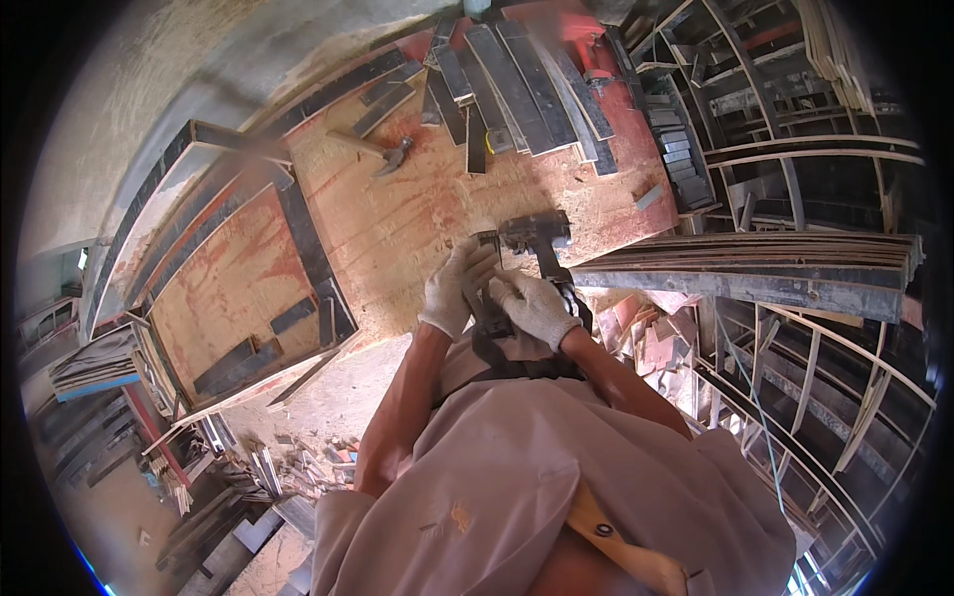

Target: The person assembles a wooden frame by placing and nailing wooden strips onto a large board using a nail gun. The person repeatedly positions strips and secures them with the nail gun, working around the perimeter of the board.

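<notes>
Plywood table [417,214] lay bare near its six-o'clock edge, where both gloved hands, left hand [452,288] and right hand [535,306], gripped a nail gun [527,238]; a hammer [383,151] lay at eleven o'clock.

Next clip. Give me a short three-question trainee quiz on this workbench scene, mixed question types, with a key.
1. True or false: both gloved hands, the left hand and the right hand, are on the dark nail gun.
2. Which tool lies untouched on the plywood bench top? A) a saw B) a hammer C) a drill
3. Fill in: the loose dark wooden strips are fanned out at the ____ end of the bench top, away from the person.

Key: 1 true; 2 B; 3 far.
</notes>
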`<action>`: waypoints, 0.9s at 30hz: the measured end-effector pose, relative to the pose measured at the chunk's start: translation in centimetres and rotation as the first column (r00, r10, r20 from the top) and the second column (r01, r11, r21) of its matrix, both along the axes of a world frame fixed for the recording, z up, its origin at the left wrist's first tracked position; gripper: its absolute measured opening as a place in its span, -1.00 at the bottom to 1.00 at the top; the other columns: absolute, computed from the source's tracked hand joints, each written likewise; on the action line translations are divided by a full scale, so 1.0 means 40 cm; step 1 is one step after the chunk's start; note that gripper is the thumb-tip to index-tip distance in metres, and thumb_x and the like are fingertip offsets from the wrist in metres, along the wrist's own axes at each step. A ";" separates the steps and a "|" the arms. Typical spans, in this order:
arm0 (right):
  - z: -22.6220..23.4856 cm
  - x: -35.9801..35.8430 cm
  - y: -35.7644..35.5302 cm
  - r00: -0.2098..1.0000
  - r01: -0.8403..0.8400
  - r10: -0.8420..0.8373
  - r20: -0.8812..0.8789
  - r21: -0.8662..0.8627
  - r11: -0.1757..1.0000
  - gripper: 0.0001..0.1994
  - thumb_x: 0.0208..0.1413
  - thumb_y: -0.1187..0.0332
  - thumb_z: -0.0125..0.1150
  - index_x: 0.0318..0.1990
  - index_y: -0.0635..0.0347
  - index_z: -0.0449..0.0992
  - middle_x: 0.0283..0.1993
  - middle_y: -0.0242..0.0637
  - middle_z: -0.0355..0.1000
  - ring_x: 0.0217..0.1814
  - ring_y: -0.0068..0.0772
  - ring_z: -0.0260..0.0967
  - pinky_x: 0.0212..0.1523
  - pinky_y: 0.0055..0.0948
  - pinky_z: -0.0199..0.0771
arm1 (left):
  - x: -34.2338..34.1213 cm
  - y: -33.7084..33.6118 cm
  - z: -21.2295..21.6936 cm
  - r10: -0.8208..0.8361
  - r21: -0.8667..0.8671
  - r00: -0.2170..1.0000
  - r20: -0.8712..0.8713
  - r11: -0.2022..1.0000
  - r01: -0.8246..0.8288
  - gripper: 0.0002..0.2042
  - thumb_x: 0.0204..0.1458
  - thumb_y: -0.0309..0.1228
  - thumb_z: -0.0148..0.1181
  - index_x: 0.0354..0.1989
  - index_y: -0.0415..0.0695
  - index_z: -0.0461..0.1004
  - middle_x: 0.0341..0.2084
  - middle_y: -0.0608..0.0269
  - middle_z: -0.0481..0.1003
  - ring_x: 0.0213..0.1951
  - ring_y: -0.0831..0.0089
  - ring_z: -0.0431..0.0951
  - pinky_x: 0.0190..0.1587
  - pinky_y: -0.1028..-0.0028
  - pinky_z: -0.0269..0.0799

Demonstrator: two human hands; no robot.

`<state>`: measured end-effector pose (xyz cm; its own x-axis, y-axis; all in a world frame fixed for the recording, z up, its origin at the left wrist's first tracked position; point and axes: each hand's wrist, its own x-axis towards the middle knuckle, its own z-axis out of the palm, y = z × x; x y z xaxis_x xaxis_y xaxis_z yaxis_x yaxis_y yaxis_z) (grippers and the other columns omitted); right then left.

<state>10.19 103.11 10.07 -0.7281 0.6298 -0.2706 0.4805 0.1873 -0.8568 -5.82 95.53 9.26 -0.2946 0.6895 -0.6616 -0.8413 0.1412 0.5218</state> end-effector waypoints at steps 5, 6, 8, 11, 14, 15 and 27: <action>0.155 -0.045 0.011 0.983 0.154 -0.066 0.169 -0.581 0.799 -0.67 0.17 0.23 0.34 -0.08 0.34 0.64 -0.29 0.02 0.62 -0.18 0.01 0.62 -0.07 -0.09 0.57 | 0.039 0.014 -0.048 -0.106 -0.188 0.940 -0.324 0.981 0.046 -0.38 0.40 0.10 -0.10 0.24 -0.26 0.46 0.04 0.05 0.59 0.07 0.25 0.58 0.01 0.31 0.49; 0.059 -0.013 0.008 0.980 0.171 -0.117 0.159 -0.391 0.904 -0.69 0.13 0.26 0.29 -0.10 0.33 0.64 -0.26 0.08 0.62 -0.15 0.06 0.62 -0.06 -0.07 0.58 | 0.028 0.020 -0.082 -0.269 -0.293 0.813 -0.516 0.948 0.127 -0.36 0.35 0.16 -0.05 0.14 -0.25 0.54 0.03 -0.01 0.60 0.03 0.19 0.60 0.02 0.32 0.48; -0.076 0.022 0.013 0.954 0.184 -0.168 0.248 -0.040 0.982 -0.69 0.08 0.28 0.22 -0.13 0.32 0.65 -0.19 0.18 0.61 -0.10 0.14 0.61 -0.04 -0.04 0.58 | 0.005 -0.015 -0.171 -0.556 -0.496 0.447 -0.700 0.830 0.257 -0.38 0.40 0.10 -0.11 0.28 -0.26 0.40 0.04 -0.01 0.58 0.03 0.22 0.60 0.04 0.32 0.52; -0.104 0.010 0.011 0.910 0.092 -0.115 0.399 0.076 0.993 -0.70 0.07 0.31 0.17 -0.15 0.35 0.65 -0.20 0.28 0.56 -0.08 0.31 0.54 0.00 0.07 0.54 | 0.012 -0.090 -0.279 -0.684 -0.550 0.398 -0.612 0.729 0.407 -0.39 0.41 0.09 -0.14 0.27 -0.24 0.42 -0.02 0.03 0.60 -0.04 0.28 0.61 -0.03 0.33 0.54; -0.122 -0.022 0.013 0.884 -0.120 0.103 0.456 0.009 0.993 -0.69 0.10 0.29 0.16 -0.15 0.36 0.64 -0.17 0.26 0.56 -0.04 0.30 0.54 0.03 0.04 0.53 | 0.035 -0.139 -0.371 -0.580 -0.408 0.625 -0.523 0.814 0.413 -0.40 0.42 0.08 -0.17 0.25 -0.22 0.45 -0.08 0.07 0.61 -0.11 0.33 0.62 -0.10 0.34 0.55; -0.106 -0.042 0.013 0.881 -0.191 0.177 0.439 -0.013 0.982 -0.68 0.11 0.28 0.16 -0.14 0.36 0.64 -0.16 0.25 0.57 -0.03 0.28 0.54 0.04 0.03 0.53 | 0.031 -0.168 -0.399 -0.521 -0.364 0.687 -0.507 0.852 0.377 -0.41 0.43 0.07 -0.17 0.25 -0.22 0.46 -0.11 0.08 0.62 -0.13 0.35 0.62 -0.12 0.35 0.56; -0.193 0.093 0.274 0.863 0.357 -0.314 0.395 -0.037 0.933 -0.36 0.17 -0.14 0.25 0.18 0.22 0.52 -0.02 -0.02 0.58 -0.05 -0.09 0.57 -0.04 -0.12 0.57 | 0.115 -0.008 0.056 -0.560 -0.433 0.785 -0.265 0.797 0.422 -0.32 0.06 -0.04 0.48 0.20 -0.32 0.49 -0.04 0.08 0.61 -0.12 0.33 0.60 -0.10 0.35 0.57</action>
<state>13.89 114.06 2.36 -0.3072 0.7698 -0.5595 0.7874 -0.1246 -0.6037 -1.24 95.19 11.50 -0.2408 0.5633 -0.7904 -0.3644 0.7023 0.6115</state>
